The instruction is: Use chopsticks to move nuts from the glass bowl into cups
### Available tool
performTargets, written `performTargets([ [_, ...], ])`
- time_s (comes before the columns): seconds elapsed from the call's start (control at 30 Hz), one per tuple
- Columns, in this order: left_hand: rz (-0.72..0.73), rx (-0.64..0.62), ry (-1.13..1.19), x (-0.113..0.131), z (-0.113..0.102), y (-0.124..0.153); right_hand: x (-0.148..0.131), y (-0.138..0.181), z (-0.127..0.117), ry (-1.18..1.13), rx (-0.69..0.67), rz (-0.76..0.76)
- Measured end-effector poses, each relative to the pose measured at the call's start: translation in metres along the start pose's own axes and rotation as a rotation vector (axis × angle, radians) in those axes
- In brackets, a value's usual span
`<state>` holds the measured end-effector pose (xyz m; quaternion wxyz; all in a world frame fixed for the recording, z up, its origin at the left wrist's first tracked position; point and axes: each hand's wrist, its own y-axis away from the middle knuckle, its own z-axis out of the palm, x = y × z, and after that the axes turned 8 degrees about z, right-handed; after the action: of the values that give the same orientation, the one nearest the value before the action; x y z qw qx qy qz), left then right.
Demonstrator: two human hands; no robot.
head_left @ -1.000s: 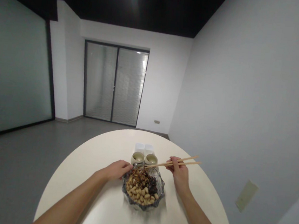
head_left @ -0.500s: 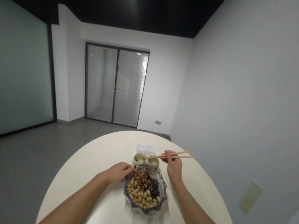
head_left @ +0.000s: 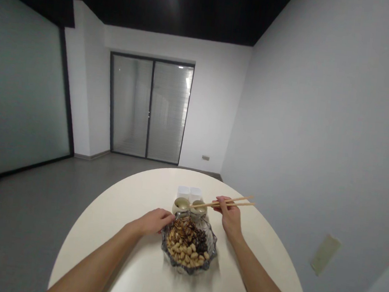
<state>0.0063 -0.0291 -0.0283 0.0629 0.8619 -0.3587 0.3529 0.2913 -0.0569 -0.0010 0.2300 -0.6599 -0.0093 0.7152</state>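
Right hand: Fingers pinch a pair of wooden chopsticks, the right hand [head_left: 228, 214] at work just beyond and to the right of the bowl, with the chopsticks' [head_left: 206, 205] back ends jutting out past the knuckles.
Left hand: Fingers lie near one another at the bowl's far left edge, the left hand [head_left: 156, 220] apparently steadying it; whether the thumb pinches the rim cannot be told.
Glass bowl: Between the two forearms, touching the left hand's fingertips, the scalloped glass bowl [head_left: 187, 270] sits upright on a round white table [head_left: 144, 276].
Bowl contents: Pale pistachios [head_left: 187, 254] lie on the side nearest the person, brown elongated seeds [head_left: 184, 229] toward the left hand, small dark pieces [head_left: 201, 242] toward the right.
Cups: Beyond the bowl, between the hands, stand a left cup [head_left: 182, 202] and a right cup [head_left: 199, 210]; the chopstick tips hang by the near gap, over the right cup's left rim.
White containers: A pair of white containers [head_left: 183, 192] stands beyond the cups, farther from both hands.
Done so far: The grip is set and the bowl steadied; a dark spot shows in the left cup, too small to identify.
Left in bowl: Plenty of all three kinds, suggesting an early stage; whether the tips carry anything cannot be told.
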Motion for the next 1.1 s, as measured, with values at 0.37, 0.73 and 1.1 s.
performTargets([
  [0.37, 0.007, -0.013, 0.003, 0.002, 0.002, 0.000, -0.036, 0.022, -0.028, 0.171, -0.254, 0.075],
  [0.73, -0.006, -0.007, 0.026, 0.003, 0.002, 0.000, -0.027, 0.028, -0.019, 0.216, -0.369, 0.051],
  [1.1, 0.017, -0.004, 0.001, 0.003, 0.000, 0.000, -0.027, 0.023, -0.023, 0.112, -0.265, 0.027],
])
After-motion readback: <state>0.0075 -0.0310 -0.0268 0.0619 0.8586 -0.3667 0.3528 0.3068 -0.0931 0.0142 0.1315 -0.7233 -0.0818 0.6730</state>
